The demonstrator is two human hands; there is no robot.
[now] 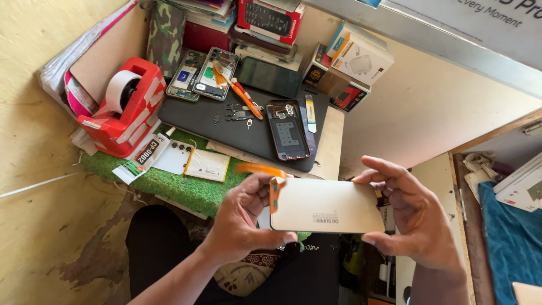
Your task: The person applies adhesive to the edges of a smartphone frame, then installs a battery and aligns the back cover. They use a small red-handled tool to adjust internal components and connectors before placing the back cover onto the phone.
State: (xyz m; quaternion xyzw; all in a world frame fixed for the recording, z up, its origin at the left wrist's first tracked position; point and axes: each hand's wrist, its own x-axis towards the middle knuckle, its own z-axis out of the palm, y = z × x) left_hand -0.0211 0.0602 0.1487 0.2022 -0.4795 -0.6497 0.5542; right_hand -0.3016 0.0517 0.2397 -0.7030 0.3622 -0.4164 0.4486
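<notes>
Both hands hold a flat cream-coloured phone panel (327,206) level in front of me, over my lap. My left hand (245,217) grips its left end, thumb underneath, and pinches an orange pull tab (265,172) that peels up from that edge. My right hand (409,212) clamps the right end between thumb and fingers. On the black work mat (192,116) behind lies an opened phone frame (288,130) with its inside showing.
A red tape dispenser (127,104) stands at the left. Two more opened phones (203,76), orange-handled tools (245,99) and small parts lie on the mat. Boxes (361,56) are stacked at the back. A green turf pad (180,186) carries a white back cover (175,155) and packets.
</notes>
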